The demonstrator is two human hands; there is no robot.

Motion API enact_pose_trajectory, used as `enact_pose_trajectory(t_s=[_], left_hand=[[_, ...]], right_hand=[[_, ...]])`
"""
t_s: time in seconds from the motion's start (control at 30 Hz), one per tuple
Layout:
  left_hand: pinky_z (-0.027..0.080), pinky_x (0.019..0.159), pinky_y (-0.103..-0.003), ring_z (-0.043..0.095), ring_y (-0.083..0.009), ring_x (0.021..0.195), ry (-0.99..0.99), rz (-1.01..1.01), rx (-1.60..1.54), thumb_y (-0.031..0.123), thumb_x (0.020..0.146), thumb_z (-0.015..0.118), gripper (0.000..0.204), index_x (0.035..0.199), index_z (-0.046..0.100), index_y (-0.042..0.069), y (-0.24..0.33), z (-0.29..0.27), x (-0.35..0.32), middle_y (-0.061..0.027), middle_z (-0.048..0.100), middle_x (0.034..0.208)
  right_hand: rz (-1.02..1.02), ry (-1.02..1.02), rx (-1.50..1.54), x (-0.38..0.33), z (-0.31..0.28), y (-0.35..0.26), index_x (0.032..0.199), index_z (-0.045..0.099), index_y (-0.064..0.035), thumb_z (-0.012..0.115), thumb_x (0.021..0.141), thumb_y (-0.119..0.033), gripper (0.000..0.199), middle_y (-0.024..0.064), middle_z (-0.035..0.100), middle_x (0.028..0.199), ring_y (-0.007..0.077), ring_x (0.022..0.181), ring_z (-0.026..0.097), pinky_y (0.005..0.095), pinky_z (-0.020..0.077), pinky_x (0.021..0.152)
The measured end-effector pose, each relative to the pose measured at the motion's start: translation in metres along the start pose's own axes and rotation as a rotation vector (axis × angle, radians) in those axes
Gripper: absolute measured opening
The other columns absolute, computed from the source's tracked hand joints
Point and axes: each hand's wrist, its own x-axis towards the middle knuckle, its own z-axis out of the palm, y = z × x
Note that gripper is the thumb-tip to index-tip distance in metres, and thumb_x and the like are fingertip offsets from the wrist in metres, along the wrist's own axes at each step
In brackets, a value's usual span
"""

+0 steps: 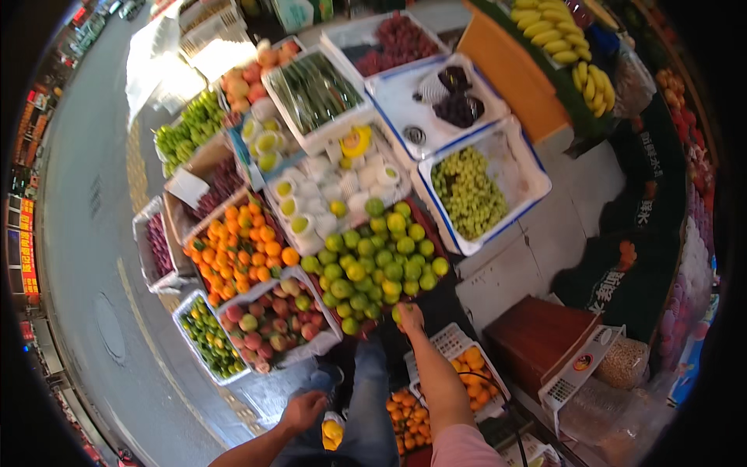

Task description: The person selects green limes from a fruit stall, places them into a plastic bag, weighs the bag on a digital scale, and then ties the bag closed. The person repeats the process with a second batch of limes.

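Observation:
My right hand (410, 317) reaches to the near edge of a heap of green citrus fruit (373, 261). Its fingers are closed around one green citrus fruit (397, 314). Lower left, my left hand (306, 410) is held in front of my legs with its fingers curled. Whatever it grips, if anything, I cannot make out. Just beside it, a yellow item (332, 434) with a whitish top shows against my jeans; whether the hand holds it is unclear.
Left of the green heap lie peaches (280, 319) in a lined box and orange citrus (241, 249). Beyond are wrapped pale fruit (319, 187) and a tray of green grapes (471, 191). More oranges (475, 377) sit beside my right forearm. A reddish-brown box (537, 338) stands at right.

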Motion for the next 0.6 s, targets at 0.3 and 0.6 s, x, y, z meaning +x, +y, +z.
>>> enact_pose_trajectory(t_s=[0.3,0.6], left_hand=[[0.052,0.073,-0.041,0.067,-0.0338,0.085,-0.021,-0.229,0.035,0.032,0.092,0.058,0.029,0.104,0.067,0.007,-0.014,0.063,0.037,-0.0171,0.069,0.089],[0.052,0.079,-0.036,0.069,-0.0308,0.089,-0.031,-0.37,-0.098,0.027,0.092,0.058,0.028,0.106,0.067,0.005,-0.015,0.07,0.043,-0.0177,0.07,0.094]], right_hand=[[-0.164,-0.025,0.129,0.039,0.068,-0.014,0.117,0.055,-0.0013,0.072,0.079,-0.036,0.054,0.0152,0.064,0.094,0.0211,0.056,0.063,0.0304,0.0478,0.044],[0.094,-0.093,0.712,0.113,0.115,0.043,0.14,0.038,-0.0194,0.053,0.08,-0.046,0.068,0.0113,0.059,0.097,0.0288,0.081,0.052,0.0398,0.0431,0.07]])
